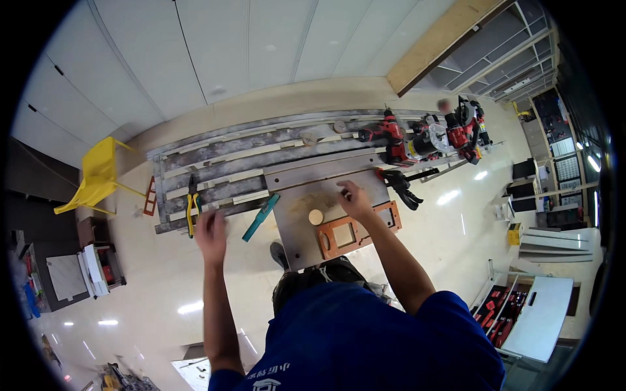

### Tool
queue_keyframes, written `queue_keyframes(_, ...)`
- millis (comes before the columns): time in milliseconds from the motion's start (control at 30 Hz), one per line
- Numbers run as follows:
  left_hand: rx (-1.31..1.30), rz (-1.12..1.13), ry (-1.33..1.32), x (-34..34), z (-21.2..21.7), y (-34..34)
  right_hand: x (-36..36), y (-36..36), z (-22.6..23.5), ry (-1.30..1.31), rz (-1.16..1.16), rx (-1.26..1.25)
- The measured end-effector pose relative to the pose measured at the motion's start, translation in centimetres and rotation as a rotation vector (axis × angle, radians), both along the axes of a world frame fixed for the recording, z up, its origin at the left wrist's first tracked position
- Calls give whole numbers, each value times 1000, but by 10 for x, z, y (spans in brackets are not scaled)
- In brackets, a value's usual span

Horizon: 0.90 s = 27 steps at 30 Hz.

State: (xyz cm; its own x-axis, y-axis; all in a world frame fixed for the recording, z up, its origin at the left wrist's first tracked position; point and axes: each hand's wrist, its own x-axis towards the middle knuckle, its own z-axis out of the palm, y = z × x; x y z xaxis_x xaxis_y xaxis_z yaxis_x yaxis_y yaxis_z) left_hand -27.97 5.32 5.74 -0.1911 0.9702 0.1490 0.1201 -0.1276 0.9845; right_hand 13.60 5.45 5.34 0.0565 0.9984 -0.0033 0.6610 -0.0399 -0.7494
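Observation:
My left hand point(210, 236) is slightly blurred, with its fingers loosely apart and nothing visible in them. It hovers just beside the pliers point(191, 207) with yellow handles, which lie at the bench's left end. Over the brown board point(290, 225) is my right hand point(355, 201), its fingers curled together; whatever they may hold is too small to make out. A round pale wooden disc point(315, 217) rests on the board amid sawdust. Nearer me lies an orange template point(337, 247) with a square opening. A teal bar-shaped tool point(261, 217) lies angled by the board's left edge.
A slatted bench point(248, 156) runs under the board. On its right stand a red drill point(389, 130), further red power tools point(462, 133) and a black clamp point(402, 187) at the board's edge. A yellow chair point(98, 173) is at far left, a tool drawer cabinet point(538, 319) at lower right.

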Motion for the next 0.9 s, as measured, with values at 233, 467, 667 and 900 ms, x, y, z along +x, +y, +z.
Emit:
queue_keyframes(233, 75, -469, 975, 52, -28, 213, 6, -77, 22, 1, -68, -74)
queue_keyframes(467, 29, -668, 1306, 83, -31, 248, 50, -176, 37, 113, -439, -150)
queue_keyframes(667, 140, -862, 1132, 109, -6, 240, 55, -203, 19, 148, -516, -169)
queue_keyframes(900, 74, -1252, 849, 217, 13, 186, 29, -97, 22, 187, -292, -11)
